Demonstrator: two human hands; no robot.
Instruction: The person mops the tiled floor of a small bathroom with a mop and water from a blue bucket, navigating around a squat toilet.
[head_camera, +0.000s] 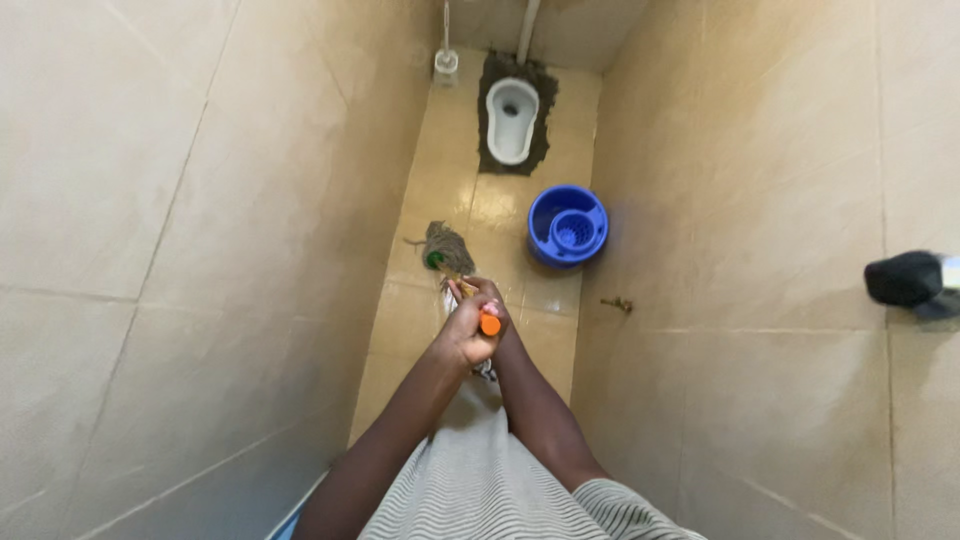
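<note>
My left hand (462, 335) and right hand (487, 298) are both clenched round the mop (447, 250) handle near its orange end. Its stringy head rests on the floor (420, 320) just beyond. I judge it light, stiff in the shaft, limp and wet-heavy at the head. Farther on sit a blue bucket (567, 226) and the toilet (512, 120).

Light is soft, warm and even, fairly dim. Pale sheen on the floor tiles (500, 205) near the blue bucket (567, 226). Lower left wall falls into bluish shadow. Wide-angle lens bends the walls outward at the edges. The dark object (905, 279) at right is blurred; the centre is reasonably sharp.
</note>
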